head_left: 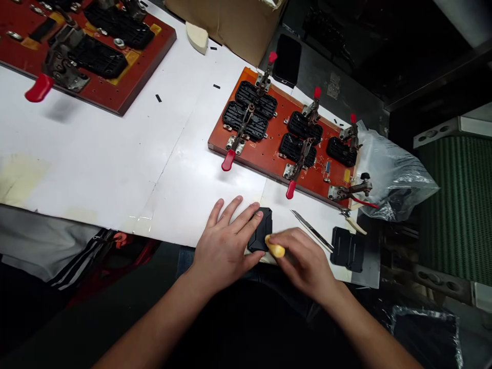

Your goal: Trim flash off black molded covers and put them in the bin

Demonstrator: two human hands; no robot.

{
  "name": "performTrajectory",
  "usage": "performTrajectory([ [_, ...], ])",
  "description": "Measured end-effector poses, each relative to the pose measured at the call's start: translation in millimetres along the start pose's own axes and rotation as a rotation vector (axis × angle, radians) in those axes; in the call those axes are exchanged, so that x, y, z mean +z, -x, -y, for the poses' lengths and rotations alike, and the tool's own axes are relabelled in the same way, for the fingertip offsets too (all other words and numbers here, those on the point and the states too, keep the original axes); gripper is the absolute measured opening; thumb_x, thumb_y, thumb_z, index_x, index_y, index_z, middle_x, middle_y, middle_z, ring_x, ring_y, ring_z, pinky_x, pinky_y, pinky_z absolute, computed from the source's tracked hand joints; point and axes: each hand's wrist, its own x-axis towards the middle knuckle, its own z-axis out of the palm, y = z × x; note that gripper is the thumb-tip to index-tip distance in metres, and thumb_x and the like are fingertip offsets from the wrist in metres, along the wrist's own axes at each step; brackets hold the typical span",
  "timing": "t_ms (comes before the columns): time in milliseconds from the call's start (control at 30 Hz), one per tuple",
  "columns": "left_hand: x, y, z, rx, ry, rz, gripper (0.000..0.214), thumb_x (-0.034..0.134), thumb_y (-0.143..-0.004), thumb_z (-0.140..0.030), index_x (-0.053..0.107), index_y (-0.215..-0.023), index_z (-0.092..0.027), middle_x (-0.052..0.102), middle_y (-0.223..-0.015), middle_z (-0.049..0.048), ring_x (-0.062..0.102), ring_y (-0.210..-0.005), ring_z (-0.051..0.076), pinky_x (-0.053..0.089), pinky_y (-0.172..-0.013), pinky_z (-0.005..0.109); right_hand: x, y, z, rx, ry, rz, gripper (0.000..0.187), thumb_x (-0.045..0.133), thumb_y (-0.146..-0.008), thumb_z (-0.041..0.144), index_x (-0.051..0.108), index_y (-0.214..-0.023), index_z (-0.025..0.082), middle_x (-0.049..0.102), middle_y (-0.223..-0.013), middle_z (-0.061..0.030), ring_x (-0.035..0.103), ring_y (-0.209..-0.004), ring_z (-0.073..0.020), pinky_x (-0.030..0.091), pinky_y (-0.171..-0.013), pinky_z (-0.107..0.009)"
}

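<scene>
A black plastic cover [263, 231] lies on the white tabletop near its front edge. My left hand [227, 241] rests over its left side, fingers spread, fingertips pressing on it. In my right hand [305, 261] is a small yellow block, perhaps sponge or foam [275, 248], pinched between thumb and fingers at the cover's right edge. Just beyond that hand lies a slim craft knife [312, 230]. Farther right is a second black plastic part [347, 249].
An orange-brown fixture board [269, 151] holds several black parts under red-handled toggle clamps. Another such board [138, 82] stands at the upper left. A cardboard box [226, 25], a phone [287, 59], a plastic bag [395, 169] and pliers [355, 223] lie around. Someone's clothing [46, 246] shows at left.
</scene>
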Motion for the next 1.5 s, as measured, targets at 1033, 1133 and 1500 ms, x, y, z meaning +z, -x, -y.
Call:
performTrajectory([
  [1033, 1.2, -0.9, 0.9, 0.006, -0.042, -0.027, 0.068, 0.071, -0.090, -0.048, 0.055, -0.152, -0.024, 0.047, -0.166, -0.0014, 0.034, -0.157, 0.037, 0.018, -0.132, 0.063, 10.5, 3.6, -10.1, 0.081, -0.016, -0.142, 0.027, 0.065, -0.100, 0.015, 0.066, -0.124, 0.026, 0.073, -0.107, -0.0065, 0.069, -0.099, -0.0214, 0.060, -0.085, -0.038],
  [1133, 2.0, -1.2, 0.9, 0.002, -0.054, -0.041, 0.067, 0.070, -0.091, -0.047, 0.055, -0.152, -0.023, 0.047, -0.166, -0.0011, 0.034, -0.157, 0.037, 0.017, -0.132, 0.063, 9.5, -2.4, -13.1, 0.095, 0.007, -0.199, 0.023, 0.068, -0.099, 0.018, 0.068, -0.120, 0.025, 0.072, -0.106, -0.0065, 0.069, -0.096, -0.0209, 0.059, -0.084, -0.037],
  [1500, 4.6, -0.9, 0.8, 0.003, -0.042, -0.072, 0.067, 0.071, -0.091, -0.047, 0.055, -0.152, -0.024, 0.048, -0.166, -0.0002, 0.035, -0.157, 0.037, 0.017, -0.132, 0.062, 12.9, -3.6, -8.3, 0.115, 0.041, -0.230, 0.023, 0.065, -0.099, 0.019, 0.067, -0.122, 0.025, 0.072, -0.108, -0.0080, 0.069, -0.098, -0.0230, 0.060, -0.086, -0.040],
])
